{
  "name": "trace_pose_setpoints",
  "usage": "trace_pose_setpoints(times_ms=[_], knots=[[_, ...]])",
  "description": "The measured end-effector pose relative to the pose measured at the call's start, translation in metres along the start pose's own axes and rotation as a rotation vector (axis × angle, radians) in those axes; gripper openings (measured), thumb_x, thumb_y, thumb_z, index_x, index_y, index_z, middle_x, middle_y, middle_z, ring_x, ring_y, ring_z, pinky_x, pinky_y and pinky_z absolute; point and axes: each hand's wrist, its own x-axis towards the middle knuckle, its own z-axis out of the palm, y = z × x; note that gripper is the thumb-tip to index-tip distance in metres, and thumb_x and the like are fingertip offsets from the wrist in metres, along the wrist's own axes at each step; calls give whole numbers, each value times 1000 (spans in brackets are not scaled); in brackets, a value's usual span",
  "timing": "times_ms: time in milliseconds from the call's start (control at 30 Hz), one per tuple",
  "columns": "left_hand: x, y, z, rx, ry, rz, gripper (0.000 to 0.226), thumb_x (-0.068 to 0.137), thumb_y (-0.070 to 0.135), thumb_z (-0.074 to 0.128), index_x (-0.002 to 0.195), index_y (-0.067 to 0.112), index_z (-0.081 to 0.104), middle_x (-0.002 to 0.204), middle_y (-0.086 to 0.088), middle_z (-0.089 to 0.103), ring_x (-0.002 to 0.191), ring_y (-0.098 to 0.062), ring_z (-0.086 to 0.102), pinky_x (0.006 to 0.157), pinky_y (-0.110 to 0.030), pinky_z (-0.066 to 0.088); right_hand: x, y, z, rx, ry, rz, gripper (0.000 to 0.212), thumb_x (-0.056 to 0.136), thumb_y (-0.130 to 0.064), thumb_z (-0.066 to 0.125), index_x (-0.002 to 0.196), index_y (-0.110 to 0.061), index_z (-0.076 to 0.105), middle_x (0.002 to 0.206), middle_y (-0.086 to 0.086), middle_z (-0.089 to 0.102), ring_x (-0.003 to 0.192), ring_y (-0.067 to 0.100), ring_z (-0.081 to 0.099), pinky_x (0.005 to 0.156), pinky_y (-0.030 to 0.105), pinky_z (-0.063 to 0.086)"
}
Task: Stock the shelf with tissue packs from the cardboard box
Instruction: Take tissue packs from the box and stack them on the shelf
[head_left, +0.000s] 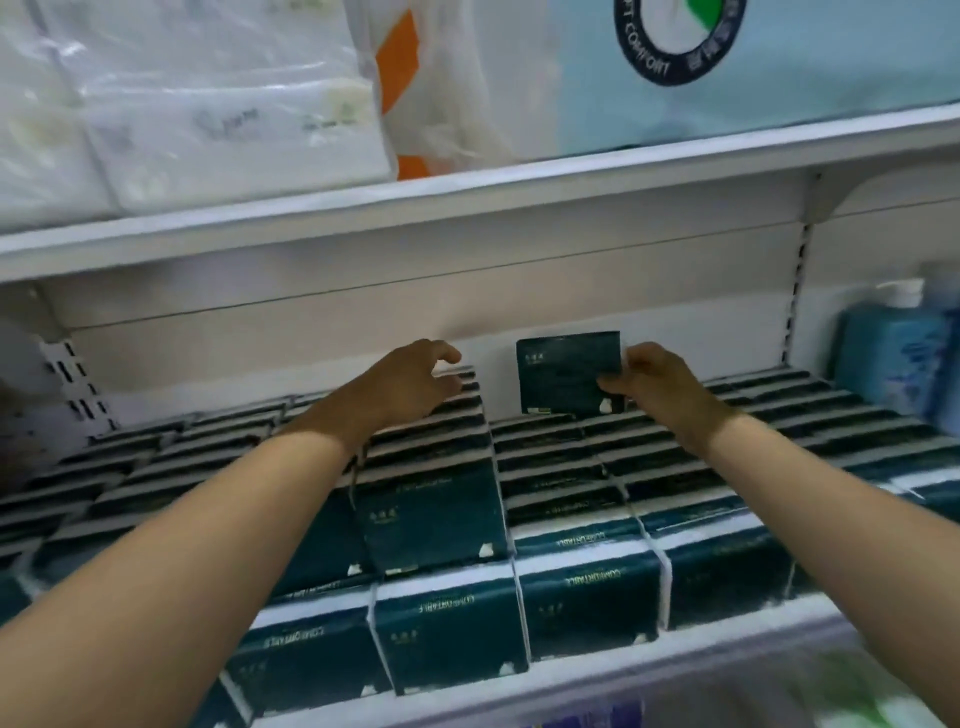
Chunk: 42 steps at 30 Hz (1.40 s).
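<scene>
**Placement step under way at shelf rear**

The shelf (571, 680) is carrying a front row (452, 639) of dark packs, standing tight to the lip. Behind it, a raised stack (431, 514) is sitting left of centre. The left hand (410, 379) is hovering over that stack's far end, fingers loosely curved, gripping nothing. The right hand (654, 384) is pinching the right edge of one pack (566, 369), upright on the lower layer near the back wall. Judgement: placement is proceeding. The next move is calling for seating this pack square beside the stack, then releasing.
</scene>
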Motion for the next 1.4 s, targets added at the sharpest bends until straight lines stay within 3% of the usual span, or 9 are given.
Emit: trace_pose_setpoints(times_ms=[200, 367, 500, 867, 967, 1033, 1200, 1300, 1400], knots=[[15, -7, 7, 78, -112, -103, 53, 103, 32, 42, 152, 18, 26, 158, -3, 24, 143, -19, 27, 113, -24, 19, 34, 1, 25, -185, -96, -3, 34, 84, -6, 72, 110, -4, 51, 100, 13, 59, 74, 18, 55, 56, 22, 43], [19, -12, 15, 95, -143, -132, 53, 104, 37, 37, 151, 16, 28, 157, -6, 29, 141, -22, 31, 113, -29, 24, 48, 13, 43, -290, -100, 14, 36, 83, -7, 72, 114, -1, 55, 112, 21, 61, 100, 35, 60, 85, 39, 52], [18, -14, 17, 98, -132, -138, 52, 104, 38, 35, 151, 17, 27, 158, -5, 27, 142, -21, 29, 115, -31, 23, 48, 12, 54, -303, -102, 2, 27, 86, -8, 69, 110, 0, 61, 105, 19, 64, 99, 35, 62, 89, 41, 52], [14, -8, 14, 14, -71, -133, 49, 102, 33, 42, 148, 18, 34, 152, -6, 36, 136, -22, 37, 107, -27, 28, 47, 15, 60, -351, -119, 34, 26, 86, -12, 68, 108, 1, 62, 106, 18, 65, 99, 33, 62, 69, 25, 46], [7, 4, 9, -53, 23, -57, 50, 101, 33, 47, 147, 19, 37, 153, -3, 36, 137, -18, 36, 105, -22, 26, 32, 11, 54, -348, -113, -10, 57, 88, -20, 68, 137, -1, 44, 128, 14, 55, 114, 29, 55, 94, 30, 45], [0, 18, 11, -141, 62, 19, 49, 99, 36, 49, 145, 20, 40, 149, 1, 40, 135, -14, 39, 103, -20, 27, 17, 7, 47, -309, -97, -69, 57, 90, -20, 67, 140, -4, 44, 131, 13, 55, 118, 26, 54, 103, 33, 43], [-21, 60, 25, -196, 45, 181, 43, 98, 35, 52, 139, 23, 48, 137, 4, 53, 123, -11, 49, 97, -21, 33, -28, 0, 20, -308, 38, -129, 32, 91, -17, 63, 123, -14, 61, 124, 5, 63, 113, 19, 58, 99, 29, 45], [-40, 87, 34, -322, 57, 253, 33, 97, 30, 53, 130, 27, 56, 124, 7, 63, 107, -5, 57, 87, -18, 40, -63, 1, 0, -239, 160, -161, 22, 91, -12, 63, 113, -12, 65, 107, 3, 67, 96, 14, 61, 78, 13, 46], [-65, 112, 50, -509, 9, 350, 27, 97, 29, 52, 123, 29, 60, 103, 9, 70, 85, -5, 67, 72, -19, 48, -101, 15, -21, -227, 265, -178, 18, 91, -8, 60, 106, -14, 67, 93, -1, 67, 86, 12, 62, 78, 20, 48]])
